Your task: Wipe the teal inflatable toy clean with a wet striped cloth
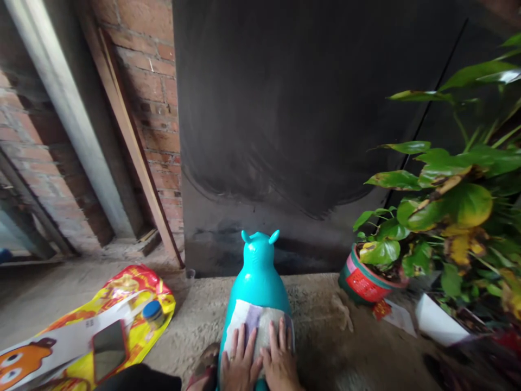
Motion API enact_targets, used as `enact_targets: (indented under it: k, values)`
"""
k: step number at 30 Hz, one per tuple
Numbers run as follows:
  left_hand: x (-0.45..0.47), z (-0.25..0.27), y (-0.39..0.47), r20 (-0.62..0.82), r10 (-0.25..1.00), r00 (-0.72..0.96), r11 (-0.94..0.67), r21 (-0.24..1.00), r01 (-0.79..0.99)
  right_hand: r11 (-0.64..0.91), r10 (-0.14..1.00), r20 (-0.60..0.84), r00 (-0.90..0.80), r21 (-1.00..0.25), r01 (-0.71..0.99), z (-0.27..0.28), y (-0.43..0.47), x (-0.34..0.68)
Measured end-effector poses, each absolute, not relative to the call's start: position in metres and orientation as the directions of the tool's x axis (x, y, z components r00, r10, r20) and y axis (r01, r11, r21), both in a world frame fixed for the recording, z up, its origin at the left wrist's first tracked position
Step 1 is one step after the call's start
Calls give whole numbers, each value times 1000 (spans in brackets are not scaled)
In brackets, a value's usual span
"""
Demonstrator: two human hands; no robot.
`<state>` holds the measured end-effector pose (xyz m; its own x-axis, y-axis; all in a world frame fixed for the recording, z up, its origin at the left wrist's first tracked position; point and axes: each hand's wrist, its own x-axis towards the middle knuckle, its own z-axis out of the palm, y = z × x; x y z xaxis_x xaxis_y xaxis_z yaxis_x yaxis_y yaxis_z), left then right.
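A turquoise inflatable animal toy (260, 277) with two small ears stands on the floor in front of me, facing the dark panel. Over its back lies a cloth (254, 314) with white, lilac and grey areas. My left hand (240, 361) rests flat on the cloth's left part, fingers spread. Beside it, my right hand (280, 355) lies flat on the right part, fingers also apart. Both palms face down, and neither hand grips anything. The toy's lower end is partly hidden by my hands and the frame's bottom edge.
A yellow and red plastic bag (163, 293) lies at left, bearing a blue-lidded jar (152, 312) and a red-edged phone (109, 350). At right stand a potted plant (366, 277) and a white container (442, 320). A dark panel (277, 119) rises ahead, beside a brick wall (158, 108).
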<state>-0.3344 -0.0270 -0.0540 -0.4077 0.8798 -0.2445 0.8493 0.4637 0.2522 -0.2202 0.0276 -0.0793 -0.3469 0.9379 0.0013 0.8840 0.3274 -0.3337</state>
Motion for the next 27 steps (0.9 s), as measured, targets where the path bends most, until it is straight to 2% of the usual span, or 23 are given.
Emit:
enact_targets:
  k: [4, 9, 15, 19, 27]
  values:
    - [-335, -63, -30, -274, 873, -404, 476, 293, 829, 409, 902, -11, -431, -295, 863, -73, 25, -212]
    - [-341, -77, -16, -284, 816, -503, 568, 233, 789, 550, 811, -38, -584, -289, 784, -81, 46, -222]
    - [-385, -86, 15, -328, 836, -441, 549, 520, 654, 583, 798, 11, -603, -266, 767, -71, 77, -264]
    - [-418, -87, 55, -289, 851, -440, 504, 684, 527, 603, 787, 45, -616, -270, 751, -66, 103, -295]
    - [-452, -103, 106, -194, 871, -451, 430, 745, 511, 620, 773, 65, -631, -288, 730, -70, 137, -326]
